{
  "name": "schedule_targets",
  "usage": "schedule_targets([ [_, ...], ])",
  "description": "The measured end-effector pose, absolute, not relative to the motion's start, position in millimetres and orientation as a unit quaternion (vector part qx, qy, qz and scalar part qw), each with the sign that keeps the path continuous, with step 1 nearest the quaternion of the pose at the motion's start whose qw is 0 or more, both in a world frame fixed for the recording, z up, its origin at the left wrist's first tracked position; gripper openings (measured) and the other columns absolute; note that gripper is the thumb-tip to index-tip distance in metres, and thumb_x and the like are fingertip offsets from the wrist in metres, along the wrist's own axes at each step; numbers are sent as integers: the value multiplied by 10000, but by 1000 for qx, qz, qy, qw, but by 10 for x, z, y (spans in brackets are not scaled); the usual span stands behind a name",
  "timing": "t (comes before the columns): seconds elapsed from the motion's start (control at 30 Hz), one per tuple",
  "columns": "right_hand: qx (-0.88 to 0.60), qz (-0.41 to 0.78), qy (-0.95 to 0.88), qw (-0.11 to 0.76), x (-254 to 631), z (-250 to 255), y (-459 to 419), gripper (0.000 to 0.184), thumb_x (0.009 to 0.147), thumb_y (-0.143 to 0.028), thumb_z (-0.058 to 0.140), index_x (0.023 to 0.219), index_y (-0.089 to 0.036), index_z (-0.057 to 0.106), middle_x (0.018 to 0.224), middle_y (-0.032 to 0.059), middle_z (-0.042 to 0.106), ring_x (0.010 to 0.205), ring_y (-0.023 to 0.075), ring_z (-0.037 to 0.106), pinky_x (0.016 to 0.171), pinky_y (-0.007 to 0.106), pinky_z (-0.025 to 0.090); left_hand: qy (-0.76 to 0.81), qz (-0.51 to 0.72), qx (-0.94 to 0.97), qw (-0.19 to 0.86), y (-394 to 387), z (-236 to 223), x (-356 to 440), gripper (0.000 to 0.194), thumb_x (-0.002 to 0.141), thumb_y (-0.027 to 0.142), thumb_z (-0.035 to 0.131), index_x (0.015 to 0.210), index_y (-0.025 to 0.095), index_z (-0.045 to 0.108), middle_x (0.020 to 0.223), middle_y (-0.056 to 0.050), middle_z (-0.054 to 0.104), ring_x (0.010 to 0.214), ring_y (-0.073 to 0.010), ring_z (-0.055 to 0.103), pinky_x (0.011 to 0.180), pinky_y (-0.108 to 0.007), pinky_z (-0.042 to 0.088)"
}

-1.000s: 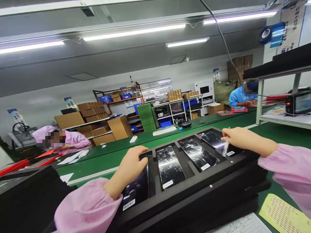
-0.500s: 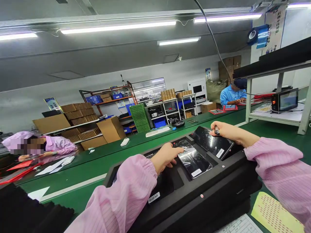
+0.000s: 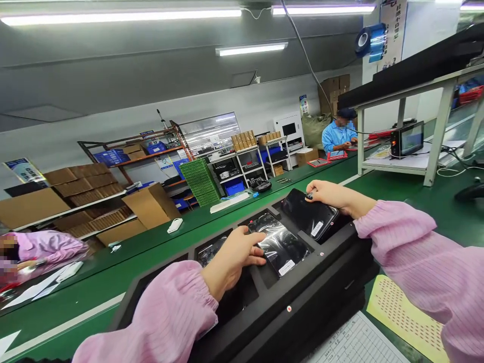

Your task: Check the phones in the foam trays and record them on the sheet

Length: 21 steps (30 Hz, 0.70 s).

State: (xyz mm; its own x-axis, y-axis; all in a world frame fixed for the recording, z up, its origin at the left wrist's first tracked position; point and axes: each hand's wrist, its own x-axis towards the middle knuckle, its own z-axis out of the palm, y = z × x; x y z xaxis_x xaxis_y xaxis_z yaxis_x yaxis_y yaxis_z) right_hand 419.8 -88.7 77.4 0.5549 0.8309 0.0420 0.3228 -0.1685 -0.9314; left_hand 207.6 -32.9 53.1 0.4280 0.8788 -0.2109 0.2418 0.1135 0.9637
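Observation:
My right hand pinches the upper edge of a glossy black screen panel with a white label. That panel sits tilted in the right compartment of a black foam tray. A small dark bit shows at the fingertips; I cannot make out what it is. My left hand, fingers stretched and apart, rests against the left edge of a film-covered black screen panel in the neighbouring compartment. More dark panels lie in compartments farther left, partly hidden by my left hand and sleeve.
The tray rests on a stack of black trays on a green bench. A printed form and a yellow dotted sheet lie at the right front. A white rack holds a small monitor. Two co-workers sit across the bench.
The view has swung right and slightly down, so everything sits farther left. My right hand keeps its hold on the tilted panel. My left hand's fingers stay by the middle panel's edge.

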Motion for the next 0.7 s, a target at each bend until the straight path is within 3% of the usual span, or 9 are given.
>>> schedule_targets([
  [0.07,-722,250,-401,506,4181,785,-899,213,752,-14,524,696,-176,398,532,-69,397,425,63,368,413,174,285,465,238,620,585,-315,541,2079,470,797,145,562,1202,41,347,830,-53,511,481,-91,529,420,-233,480],
  [0.17,-720,250,-410,500,4160,789,-913,197,745,-37,523,703,-182,395,524,-70,378,415,66,346,411,184,287,456,217,639,580,-288,533,2115,80,828,135,517,868,77,479,602,37,429,394,-60,450,352,-173,378],
  [0.27,-717,247,-425,494,4180,760,-899,176,729,-93,544,710,-189,397,524,-67,378,416,73,343,422,195,309,437,212,646,588,-258,511,2175,222,857,134,465,638,130,431,475,48,405,332,-34,353,319,-149,267],
  [0.5,-739,228,-424,471,4274,662,-830,211,710,-149,616,734,-200,413,512,-73,363,424,96,380,436,221,302,412,199,683,569,-204,481,2209,255,900,134,348,649,157,384,476,54,430,344,-38,374,385,-167,347],
  [0.7,-775,138,-447,425,4032,750,-897,211,793,-64,595,665,-176,470,483,-54,427,442,89,364,497,254,272,429,165,774,437,-81,685,1979,262,841,205,508,591,130,485,471,28,475,420,-85,447,498,-230,404],
])
